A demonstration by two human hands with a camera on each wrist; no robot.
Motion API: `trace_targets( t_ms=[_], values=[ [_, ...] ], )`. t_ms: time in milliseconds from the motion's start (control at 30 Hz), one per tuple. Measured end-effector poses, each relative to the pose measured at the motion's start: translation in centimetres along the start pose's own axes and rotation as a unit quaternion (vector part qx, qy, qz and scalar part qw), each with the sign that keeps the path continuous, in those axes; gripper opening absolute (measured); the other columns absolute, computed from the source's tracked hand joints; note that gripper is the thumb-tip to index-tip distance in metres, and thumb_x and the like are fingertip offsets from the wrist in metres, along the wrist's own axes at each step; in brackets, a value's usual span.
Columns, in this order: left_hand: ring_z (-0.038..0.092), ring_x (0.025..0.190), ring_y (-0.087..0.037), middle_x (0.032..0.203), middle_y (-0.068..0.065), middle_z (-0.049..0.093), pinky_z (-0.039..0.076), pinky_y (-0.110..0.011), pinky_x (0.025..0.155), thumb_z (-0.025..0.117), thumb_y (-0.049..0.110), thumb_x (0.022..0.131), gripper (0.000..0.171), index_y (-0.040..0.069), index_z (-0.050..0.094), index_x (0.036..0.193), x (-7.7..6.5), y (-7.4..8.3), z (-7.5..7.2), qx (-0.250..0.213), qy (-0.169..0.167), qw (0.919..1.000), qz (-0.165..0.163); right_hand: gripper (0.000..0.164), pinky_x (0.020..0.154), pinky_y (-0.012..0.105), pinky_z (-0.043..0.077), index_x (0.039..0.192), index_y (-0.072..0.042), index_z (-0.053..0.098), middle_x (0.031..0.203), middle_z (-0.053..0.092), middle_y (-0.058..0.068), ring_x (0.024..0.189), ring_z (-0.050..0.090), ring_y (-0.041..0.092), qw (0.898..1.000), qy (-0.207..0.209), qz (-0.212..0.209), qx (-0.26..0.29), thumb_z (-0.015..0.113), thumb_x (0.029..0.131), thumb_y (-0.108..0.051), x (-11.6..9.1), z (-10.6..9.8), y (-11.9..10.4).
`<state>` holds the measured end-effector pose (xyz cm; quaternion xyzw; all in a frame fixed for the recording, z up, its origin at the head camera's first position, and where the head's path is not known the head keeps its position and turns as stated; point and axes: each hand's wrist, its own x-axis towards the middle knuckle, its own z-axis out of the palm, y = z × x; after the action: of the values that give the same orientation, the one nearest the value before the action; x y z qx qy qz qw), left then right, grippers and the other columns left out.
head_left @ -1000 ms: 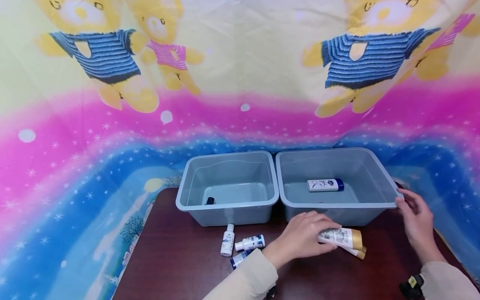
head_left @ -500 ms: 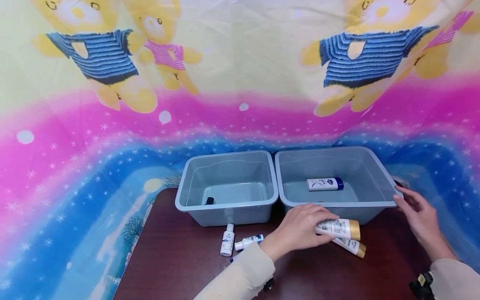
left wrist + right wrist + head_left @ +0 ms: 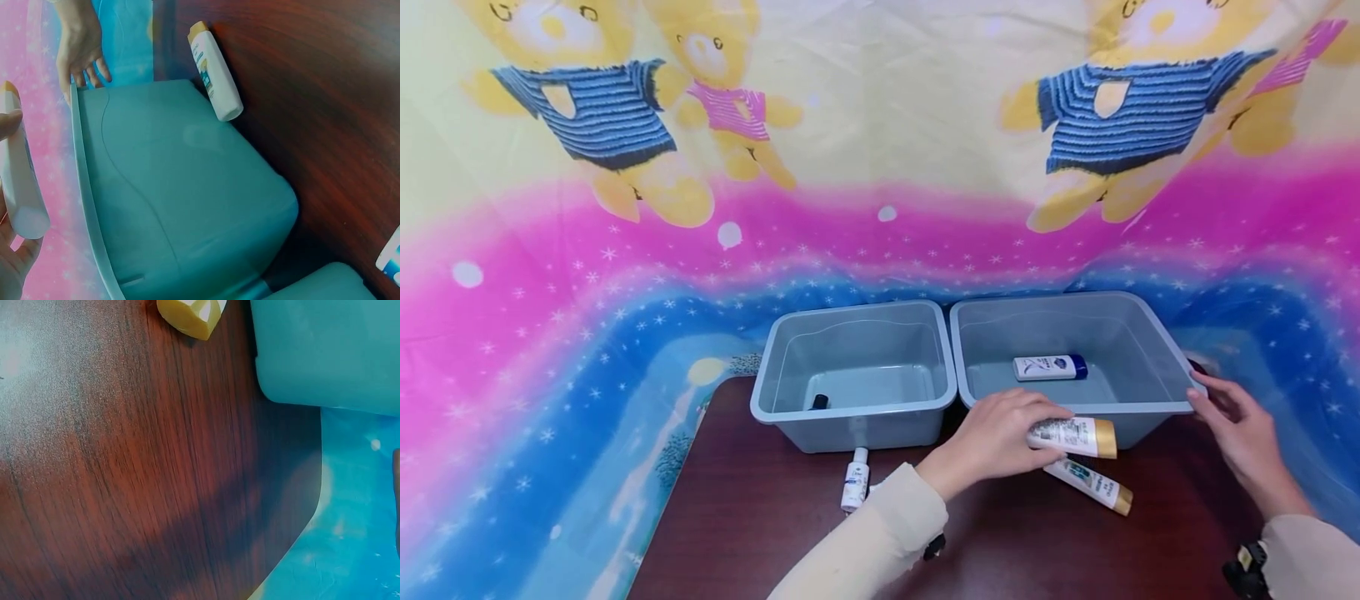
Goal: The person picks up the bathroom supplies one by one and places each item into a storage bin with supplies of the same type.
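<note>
My left hand grips a white bottle with a gold cap, raised in front of the right grey bin. Below it, a second white bottle with a gold cap lies tilted on the table, apart from the hand; the left wrist view shows it beside the bin wall. My right hand rests at the bin's right front corner. Its fingers touch the rim and look relaxed and fairly straight in the left wrist view. Inside that bin lies a white bottle with a dark blue cap.
The left grey bin stands beside the right one; a small black item shows in it. A small white bottle lies in front, and my left sleeve hides most of what is next to it. A printed cloth hangs behind.
My left hand has lifted the gold-capped bottle up and slightly left, away from the second one, which now shows more fully. The sleeve now covers the small blue-and-white bottles. My right hand stays at the rim.
</note>
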<state>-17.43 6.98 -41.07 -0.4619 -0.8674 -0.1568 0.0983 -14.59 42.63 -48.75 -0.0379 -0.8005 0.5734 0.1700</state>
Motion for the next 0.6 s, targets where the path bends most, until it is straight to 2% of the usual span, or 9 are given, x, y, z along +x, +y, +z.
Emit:
trace_targets(
  t_ms=[267,500,600],
  values=[
    [0.054,0.112,-0.001,0.126,0.013,0.063,0.041,-0.014,0.089,0.074,0.047,0.086,0.049,0.031,0.064,0.132,1.0,-0.7,-0.3,-0.012,-0.005,0.9998,-0.015,0.040,0.065,0.009,0.049,0.135,-0.018,0.062,0.105,0.063,-0.030,0.080,0.063,-0.011,0.999,0.026,-0.009,0.025,0.062,0.097,-0.006,0.1,0.6,0.1],
    [0.055,0.107,-0.001,0.127,0.011,0.063,0.042,-0.014,0.084,0.073,0.046,0.087,0.050,0.031,0.063,0.134,1.7,-1.7,-0.4,-0.024,-0.012,0.9992,-0.028,0.039,0.065,0.009,0.049,0.134,-0.016,0.063,0.107,0.064,-0.027,0.081,0.064,-0.009,0.998,0.028,-0.005,0.063,0.062,0.097,-0.004,0.0,0.9,0.1],
    [0.055,0.108,-0.002,0.129,0.011,0.062,0.043,-0.014,0.082,0.074,0.046,0.086,0.051,0.031,0.063,0.134,2.0,-2.2,-0.5,-0.031,-0.012,0.9988,-0.037,0.039,0.066,0.008,0.048,0.135,-0.016,0.062,0.106,0.064,-0.028,0.081,0.063,-0.010,0.998,0.033,-0.008,0.050,0.061,0.097,-0.005,0.0,0.9,0.2]
  ],
)
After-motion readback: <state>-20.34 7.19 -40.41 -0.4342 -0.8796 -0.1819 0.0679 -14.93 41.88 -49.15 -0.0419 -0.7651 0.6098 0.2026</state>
